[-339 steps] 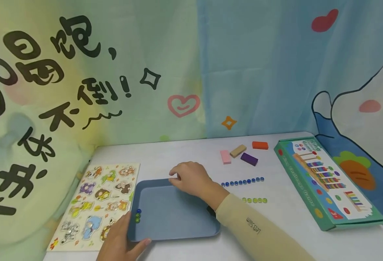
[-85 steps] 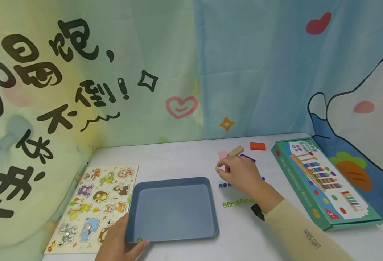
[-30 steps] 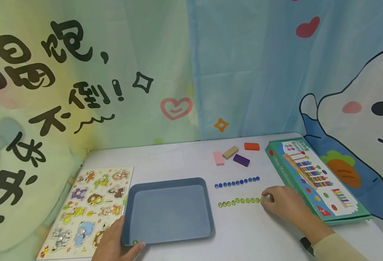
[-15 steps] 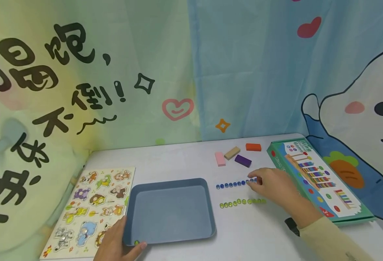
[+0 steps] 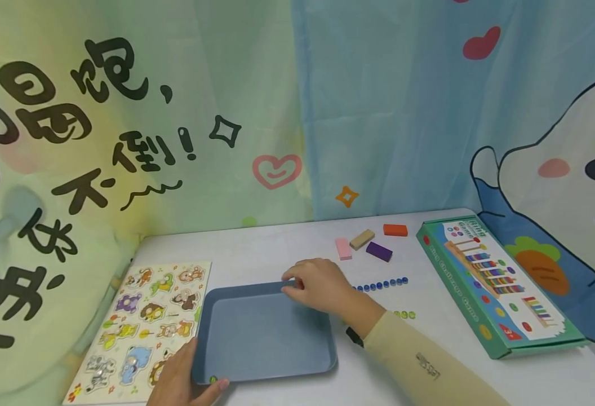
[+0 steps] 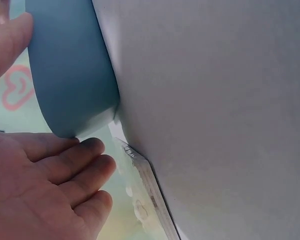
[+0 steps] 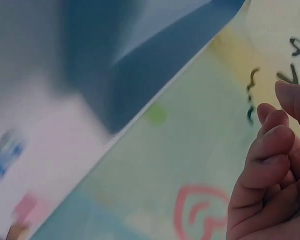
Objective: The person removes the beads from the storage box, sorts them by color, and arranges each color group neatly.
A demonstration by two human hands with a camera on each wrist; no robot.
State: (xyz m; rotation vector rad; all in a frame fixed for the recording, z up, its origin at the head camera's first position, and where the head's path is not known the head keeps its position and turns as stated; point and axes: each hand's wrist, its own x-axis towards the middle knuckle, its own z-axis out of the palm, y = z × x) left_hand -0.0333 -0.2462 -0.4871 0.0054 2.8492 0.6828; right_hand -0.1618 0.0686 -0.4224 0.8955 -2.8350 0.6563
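Observation:
My left hand (image 5: 177,376) rests at the near left corner of a blue-grey tray (image 5: 264,338), its thumb along the near rim and its extended fingers against the left side. One small green bead (image 5: 213,379) lies in that corner beside the thumb. Above the tray's far right part is my right hand (image 5: 315,285), fingers loosely bent. In the right wrist view a gap shows between thumb and fingers, with no bead there. On the table right of the tray run a row of blue beads (image 5: 386,283) and a row of green beads (image 5: 405,315), both partly hidden by the right arm.
An animal puzzle board (image 5: 147,316) lies left of the tray. Pink (image 5: 343,248), tan (image 5: 362,239), purple (image 5: 379,251) and orange (image 5: 395,230) blocks sit at the back. A green game box (image 5: 500,282) stands at the right. A printed curtain hangs behind the table.
My right hand has swung left from the blue row's right end to over the tray. Earlier the tray held several beads; now one green bead shows. The left hand keeps its place.

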